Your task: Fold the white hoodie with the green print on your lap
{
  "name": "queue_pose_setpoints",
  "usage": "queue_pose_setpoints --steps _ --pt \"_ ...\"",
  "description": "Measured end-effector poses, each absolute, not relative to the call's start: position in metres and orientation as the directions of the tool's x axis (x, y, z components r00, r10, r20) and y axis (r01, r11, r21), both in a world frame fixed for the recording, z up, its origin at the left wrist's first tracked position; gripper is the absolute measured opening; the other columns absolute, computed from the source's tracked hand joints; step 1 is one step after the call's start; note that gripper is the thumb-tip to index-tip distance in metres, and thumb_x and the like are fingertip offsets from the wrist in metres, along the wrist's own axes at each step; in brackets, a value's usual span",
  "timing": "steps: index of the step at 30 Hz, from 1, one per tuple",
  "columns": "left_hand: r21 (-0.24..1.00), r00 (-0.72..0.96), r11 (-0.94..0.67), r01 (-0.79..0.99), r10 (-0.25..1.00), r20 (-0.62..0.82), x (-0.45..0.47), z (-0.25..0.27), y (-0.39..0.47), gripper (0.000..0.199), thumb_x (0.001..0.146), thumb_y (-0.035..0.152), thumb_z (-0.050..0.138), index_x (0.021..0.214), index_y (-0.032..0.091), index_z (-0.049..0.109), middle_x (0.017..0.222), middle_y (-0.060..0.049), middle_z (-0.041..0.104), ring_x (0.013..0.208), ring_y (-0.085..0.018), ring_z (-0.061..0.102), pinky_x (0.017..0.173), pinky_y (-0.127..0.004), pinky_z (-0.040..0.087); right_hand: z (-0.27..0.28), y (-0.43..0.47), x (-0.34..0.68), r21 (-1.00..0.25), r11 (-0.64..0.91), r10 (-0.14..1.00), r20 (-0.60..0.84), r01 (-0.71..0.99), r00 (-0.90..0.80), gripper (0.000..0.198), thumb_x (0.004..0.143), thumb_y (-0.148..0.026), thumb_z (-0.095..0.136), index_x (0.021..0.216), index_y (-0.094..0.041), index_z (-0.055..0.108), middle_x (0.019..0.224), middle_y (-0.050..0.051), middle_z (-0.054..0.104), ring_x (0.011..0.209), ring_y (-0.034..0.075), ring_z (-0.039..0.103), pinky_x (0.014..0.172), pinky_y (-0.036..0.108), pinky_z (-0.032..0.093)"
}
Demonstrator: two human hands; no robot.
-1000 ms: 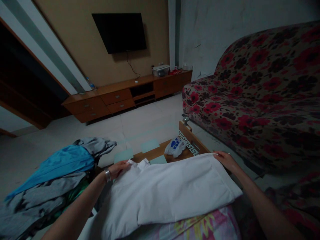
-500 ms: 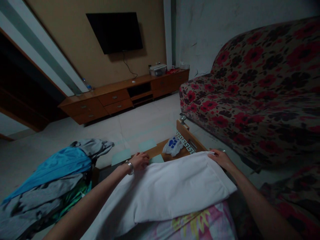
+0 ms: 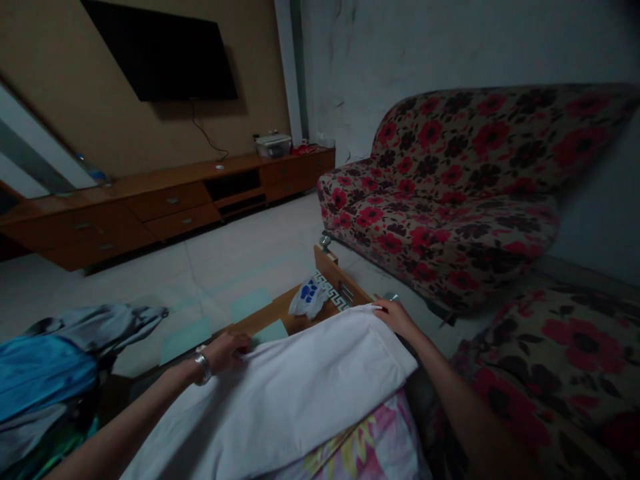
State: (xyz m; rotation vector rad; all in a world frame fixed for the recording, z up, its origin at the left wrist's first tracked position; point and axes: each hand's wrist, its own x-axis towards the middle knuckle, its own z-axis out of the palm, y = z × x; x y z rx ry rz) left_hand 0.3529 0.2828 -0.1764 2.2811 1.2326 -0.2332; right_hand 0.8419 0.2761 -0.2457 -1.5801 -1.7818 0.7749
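A white garment [image 3: 310,387], seemingly a pair of trousers though its full shape is cut off, lies spread across a pink and yellow patterned cloth [image 3: 370,440]. My right hand [image 3: 397,317] pinches its far right corner between thumb and fingers. At the far edge, more to the left, my left hand [image 3: 227,351] has its fingers curled down on the fabric, and their tips are hard to see. A silver bracelet sits on the left wrist.
Beyond the garment, a wooden table [image 3: 295,325] holds a white and blue plastic bag [image 3: 310,298]. Blue and grey clothes [image 3: 50,373] are heaped at left. A flowered sofa [image 3: 440,200] stands at right, a low TV cabinet [image 3: 170,207] at the back.
My view has turned to the right, so everything sits further left in the picture. Both hands keep their places on the white garment, which looks much the same.
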Motion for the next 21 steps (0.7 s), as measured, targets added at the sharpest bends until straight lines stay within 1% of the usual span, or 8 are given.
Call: queue_pose_setpoints --steps 3,8,10,12,14,16,18,21 --pt "0.367 0.578 -0.451 0.814 0.697 -0.425 0.353 -0.174 0.283 0.016 0.06 0.018 0.056 0.074 0.015 0.063 0.083 -0.004 0.063 0.076 -0.016 0.053 0.07 -0.024 0.037 -0.244 0.281 0.839 -0.732 0.066 0.998 0.046 0.678 -0.047 0.026 0.08 -0.031 0.052 0.094 -0.017 0.069 0.088 0.007 0.069 0.079 0.019 0.062 0.075 0.03 0.046" --pt "0.445 0.578 -0.394 0.804 0.693 -0.43 0.348 -0.178 0.286 0.019 0.063 0.029 0.062 0.076 0.016 0.066 0.084 -0.004 0.063 0.077 -0.016 0.054 0.07 -0.024 0.039 -0.239 0.288 0.826 -0.501 0.006 0.993 0.107 0.865 0.055 0.034 0.075 -0.036 0.062 0.104 -0.017 0.066 0.101 0.01 0.063 0.09 0.019 0.057 0.083 0.03 0.041" --pt "0.467 0.542 -0.342 0.816 0.732 -0.412 0.345 -0.182 0.287 0.025 0.062 0.037 0.064 0.077 0.017 0.066 0.084 -0.004 0.063 0.078 -0.016 0.055 0.071 -0.023 0.04 -0.236 0.291 0.821 -0.462 -0.017 0.997 0.06 0.887 0.05 0.03 0.072 -0.037 0.065 0.094 -0.018 0.068 0.096 0.009 0.063 0.091 0.02 0.055 0.083 0.031 0.04" --pt "0.477 0.47 -0.263 0.839 0.791 -0.391 0.342 -0.183 0.285 0.03 0.061 0.044 0.065 0.076 0.018 0.064 0.081 -0.002 0.063 0.076 -0.015 0.054 0.069 -0.023 0.04 -0.233 0.291 0.819 -0.506 -0.028 0.999 0.0 0.862 0.032 0.021 0.068 -0.034 0.066 0.079 -0.017 0.067 0.087 0.006 0.063 0.084 0.019 0.054 0.078 0.029 0.039" --pt "0.504 0.4 -0.177 0.845 0.835 -0.377 0.338 -0.18 0.281 0.037 0.058 0.052 0.067 0.072 0.018 0.061 0.075 0.0 0.061 0.071 -0.013 0.052 0.065 -0.022 0.04 -0.229 0.29 0.82 -0.633 -0.053 0.998 -0.057 0.772 0.022 0.018 0.067 -0.032 0.063 0.074 -0.016 0.064 0.076 0.002 0.06 0.075 0.016 0.053 0.069 0.025 0.039" --pt "0.572 0.365 -0.071 0.817 0.832 -0.418 0.332 -0.173 0.274 0.045 0.056 0.06 0.067 0.068 0.018 0.056 0.064 0.003 0.054 0.061 -0.011 0.047 0.058 -0.021 0.037 -0.225 0.286 0.826 -0.786 -0.094 0.995 -0.101 0.612 0.023 0.02 0.068 -0.033 0.06 0.078 -0.016 0.061 0.071 -0.001 0.058 0.068 0.014 0.052 0.061 0.023 0.038" --pt "0.646 0.372 0.062 0.761 0.774 -0.512 0.324 -0.165 0.267 0.052 0.053 0.065 0.067 0.067 0.018 0.052 0.056 0.005 0.046 0.052 -0.008 0.04 0.05 -0.02 0.032 -0.221 0.282 0.834 -0.899 -0.12 0.992 -0.122 0.421 0.023 0.026 0.068 -0.037 0.06 0.085 -0.016 0.06 0.072 -0.002 0.058 0.067 0.013 0.052 0.058 0.022 0.038" --pt "0.686 0.399 0.191 0.702 0.693 -0.601 0.314 -0.155 0.261 0.055 0.051 0.067 0.069 0.068 0.018 0.051 0.053 0.006 0.044 0.047 -0.007 0.036 0.045 -0.02 0.027 -0.216 0.283 0.841 -0.963 -0.1 0.993 -0.112 0.252 -0.035 0.036 0.066 -0.038 0.064 0.093 -0.015 0.06 0.079 0.001 0.062 0.071 0.015 0.056 0.061 0.023 0.042"
